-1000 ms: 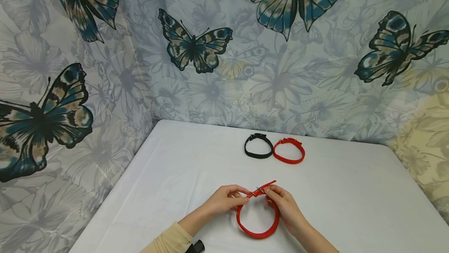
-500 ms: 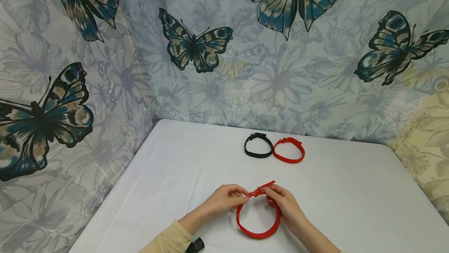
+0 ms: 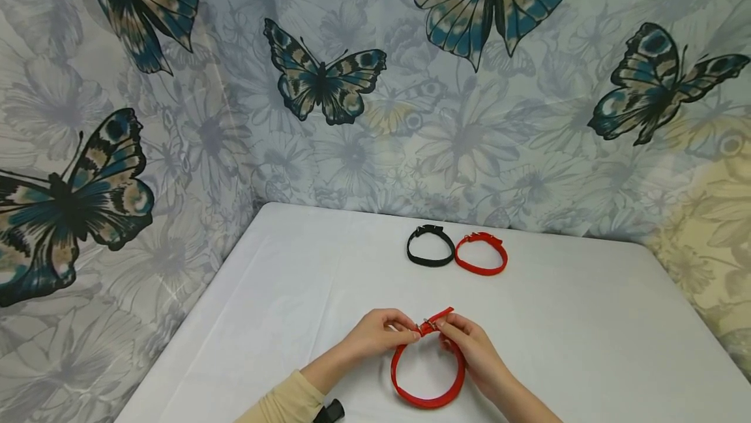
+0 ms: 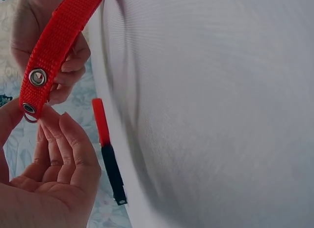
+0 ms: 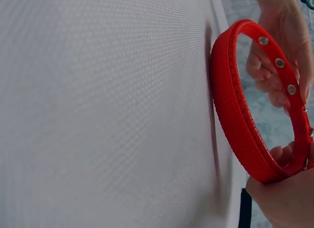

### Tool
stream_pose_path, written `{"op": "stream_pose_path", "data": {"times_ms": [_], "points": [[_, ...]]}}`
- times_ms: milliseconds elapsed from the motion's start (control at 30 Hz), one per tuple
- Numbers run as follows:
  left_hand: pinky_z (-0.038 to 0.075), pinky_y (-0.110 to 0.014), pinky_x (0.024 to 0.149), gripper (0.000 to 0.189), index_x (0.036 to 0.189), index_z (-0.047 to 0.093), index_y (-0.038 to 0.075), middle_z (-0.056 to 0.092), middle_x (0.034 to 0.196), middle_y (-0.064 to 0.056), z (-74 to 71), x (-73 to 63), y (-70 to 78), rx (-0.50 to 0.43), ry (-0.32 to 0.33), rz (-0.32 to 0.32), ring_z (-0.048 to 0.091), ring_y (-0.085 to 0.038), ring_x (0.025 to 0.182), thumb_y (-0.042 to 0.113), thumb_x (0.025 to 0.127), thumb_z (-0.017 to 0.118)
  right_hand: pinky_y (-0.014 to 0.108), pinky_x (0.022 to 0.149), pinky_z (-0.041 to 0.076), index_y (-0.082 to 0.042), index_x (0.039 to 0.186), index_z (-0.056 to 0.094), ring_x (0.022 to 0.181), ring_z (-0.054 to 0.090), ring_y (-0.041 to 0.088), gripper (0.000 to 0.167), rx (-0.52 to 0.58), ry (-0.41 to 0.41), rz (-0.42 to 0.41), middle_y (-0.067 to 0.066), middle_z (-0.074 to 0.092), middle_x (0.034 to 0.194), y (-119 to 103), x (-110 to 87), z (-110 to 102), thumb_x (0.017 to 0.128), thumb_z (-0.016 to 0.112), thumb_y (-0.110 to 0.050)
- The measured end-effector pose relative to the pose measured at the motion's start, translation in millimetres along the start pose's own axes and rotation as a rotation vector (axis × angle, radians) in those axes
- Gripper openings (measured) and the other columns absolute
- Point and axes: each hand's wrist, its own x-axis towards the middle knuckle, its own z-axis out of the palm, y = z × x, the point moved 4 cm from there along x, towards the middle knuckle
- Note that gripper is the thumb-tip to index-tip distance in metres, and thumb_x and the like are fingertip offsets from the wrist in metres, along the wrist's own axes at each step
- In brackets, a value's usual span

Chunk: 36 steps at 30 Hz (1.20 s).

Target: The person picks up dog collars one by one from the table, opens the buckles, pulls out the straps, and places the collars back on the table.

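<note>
Left hand [image 3: 375, 334] and right hand [image 3: 474, 345] pinch the nearer red collar [image 3: 431, 403]; the far table edge [image 3: 328, 214] lies well apart.

Held collar [image 3: 428, 403]: red weave, silver-toned eyelets [image 4: 31, 77]
Rear left collar [image 3: 431, 262]: plain black
Rear right collar [image 3: 482, 271]: plain red
Table cover [image 3: 293, 279]: white
Sleeve [image 3: 287, 400]: pale yellow-beige
Backdrop [image 3: 469, 133]: grey-blue floral print, yellowish at right
Butterflies [image 3: 321, 87]: teal, black and tan

Soft, even light fills the head view; both wrist views look dimmer.
</note>
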Motion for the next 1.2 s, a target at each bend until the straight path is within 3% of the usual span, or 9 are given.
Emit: {"op": "stream_pose_path", "data": {"times_ms": [333, 500, 900, 1200], "points": [[0.042, -0.021, 0.055, 0.014, 0.096, 0.074, 0.014, 0.063, 0.076, 0.003, 0.4, -1.5, 3.1, 0.019, -0.011, 0.002, 0.055, -0.008, 0.064, 0.02, 0.084, 0.075, 0.025, 0.072, 0.051, 0.004, 0.109, 0.06, 0.082, 0.056, 0.021, 0.022, 0.013, 0.058, -0.019, 0.009, 0.059, 0.088, -1, -1.3, -2, 0.097, 0.058, -0.015], [0.04, -0.021, 0.053, 0.015, 0.099, 0.074, 0.015, 0.064, 0.072, 0.003, -0.2, -1.8, 1.3, 0.028, -0.018, 0.016, 0.056, -0.014, 0.064, 0.017, 0.084, 0.075, 0.024, 0.072, 0.051, 0.005, 0.115, 0.058, 0.082, 0.055, 0.019, 0.028, 0.034, 0.084, -0.017, 0.009, 0.059, 0.089, -1, -0.5, -8, 0.098, 0.057, -0.017], [0.042, -0.021, 0.057, 0.015, 0.095, 0.074, 0.016, 0.067, 0.076, 0.003, -1.5, -2.6, 1.7, 0.031, -0.029, 0.012, 0.058, -0.01, 0.065, 0.023, 0.082, 0.075, 0.025, 0.072, 0.052, 0.004, 0.115, 0.06, 0.085, 0.054, 0.019, 0.028, 0.027, 0.077, -0.003, 0.008, 0.06, 0.09, -1, -1.7, -7, 0.097, 0.06, -0.018], [0.043, -0.022, 0.057, 0.02, 0.086, 0.073, 0.015, 0.069, 0.071, 0.003, -1.7, 3.8, 3.4, 0.074, 0.035, 0.02, 0.06, -0.008, 0.065, 0.033, 0.081, 0.079, 0.027, 0.074, 0.051, 0.003, 0.112, 0.061, 0.088, 0.055, 0.02, 0.026, -0.02, 0.014, -0.04, 0.008, 0.06, 0.091, -4, -3.8, 3, 0.096, 0.061, -0.018]]}}
